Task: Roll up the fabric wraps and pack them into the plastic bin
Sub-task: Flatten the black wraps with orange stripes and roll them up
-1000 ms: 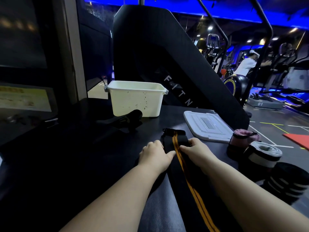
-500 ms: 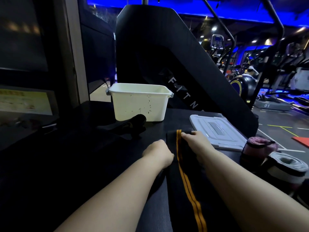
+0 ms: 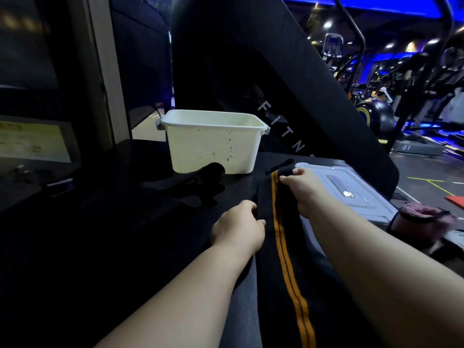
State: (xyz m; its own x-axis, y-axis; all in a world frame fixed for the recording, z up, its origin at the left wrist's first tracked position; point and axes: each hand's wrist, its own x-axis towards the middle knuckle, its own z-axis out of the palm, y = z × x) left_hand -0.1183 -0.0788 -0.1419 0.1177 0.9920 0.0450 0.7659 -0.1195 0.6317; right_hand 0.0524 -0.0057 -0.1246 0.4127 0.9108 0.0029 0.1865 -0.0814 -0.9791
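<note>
Black elastic fabric with twin orange stripes, the wrap [image 3: 278, 247] lies lengthwise, near to far, on the dark table [image 3: 105, 247]. The right hand [image 3: 308, 194] pinches its far end. The left hand [image 3: 238, 227], nearer, curls its fingers onto the left edge, apparently to keep the strip straight for rolling. The white plastic bin [image 3: 213, 144] stands open at far left, with its lid [image 3: 351, 194] set aside to the right.
</note>
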